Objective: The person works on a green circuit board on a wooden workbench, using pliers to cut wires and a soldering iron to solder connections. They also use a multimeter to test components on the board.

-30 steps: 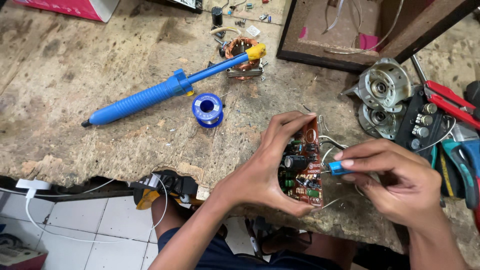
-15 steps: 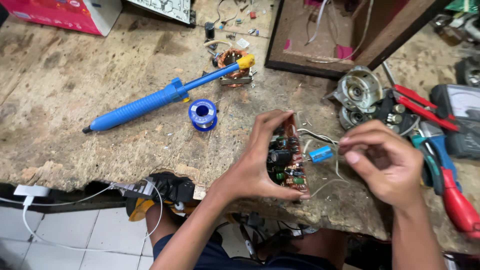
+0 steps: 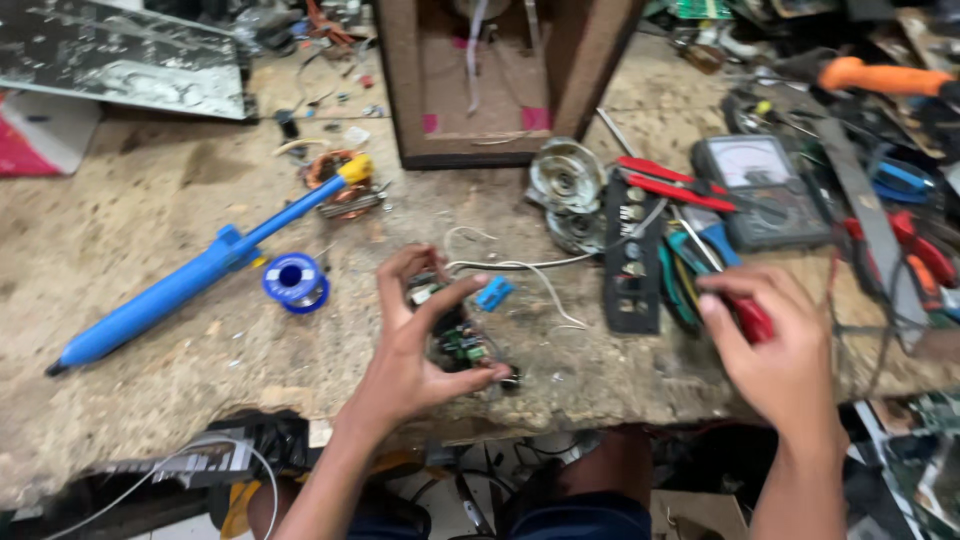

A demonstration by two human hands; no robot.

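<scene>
My left hand (image 3: 415, 345) holds a small circuit board (image 3: 455, 335) on edge over the wooden workbench (image 3: 150, 300). A blue component (image 3: 494, 293) on white wires (image 3: 540, 275) hangs beside the board, free of any fingers. My right hand (image 3: 775, 350) is off to the right, its fingers closed around the red handle of a tool (image 3: 752, 318) that lies among other tools. Most of that tool is hidden by my hand.
A blue desoldering pump (image 3: 190, 285) and a blue solder spool (image 3: 293, 280) lie left of the board. A copper coil (image 3: 335, 185), a wooden box (image 3: 500, 80), metal motor parts (image 3: 565, 190), red pliers (image 3: 670, 185), a meter (image 3: 765, 190) and an orange-handled tool (image 3: 880, 75) crowd the bench.
My right hand let go of the blue component and moved right onto a red-handled tool. My left hand kept the board and lowered it toward the bench. The view shifted right.
</scene>
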